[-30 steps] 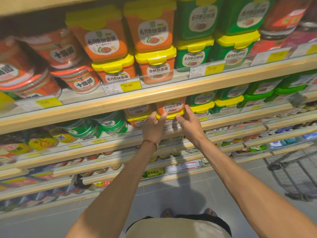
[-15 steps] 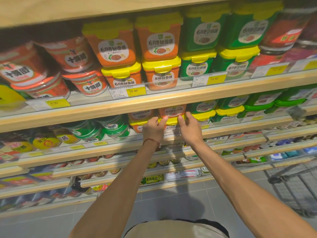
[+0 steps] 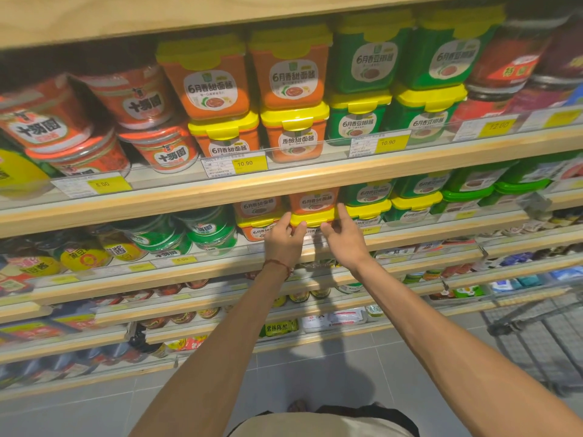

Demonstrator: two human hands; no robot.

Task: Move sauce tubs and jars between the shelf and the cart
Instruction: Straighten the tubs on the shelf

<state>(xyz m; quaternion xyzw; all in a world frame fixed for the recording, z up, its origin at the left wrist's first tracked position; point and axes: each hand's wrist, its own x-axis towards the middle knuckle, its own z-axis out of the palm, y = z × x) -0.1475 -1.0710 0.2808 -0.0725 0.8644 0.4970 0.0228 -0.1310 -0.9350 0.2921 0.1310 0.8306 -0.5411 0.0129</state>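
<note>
From the head camera, both arms reach up to the second shelf [image 3: 410,230], where an orange sauce tub [image 3: 313,201] sits stacked on a yellow-lidded tub [image 3: 310,219]. The left hand [image 3: 284,244] and right hand [image 3: 345,244] pinch that lower tub's lid from either side, fingers curled on it. The wire cart [image 3: 542,339] waits at lower right.

Both hands now sit closer together on the orange tub [image 3: 310,230]: the left hand [image 3: 284,244] curls its fingertips onto the yellow lid [image 3: 312,218], and the right hand [image 3: 344,244] slides its forefinger up the tub's right side.
</note>
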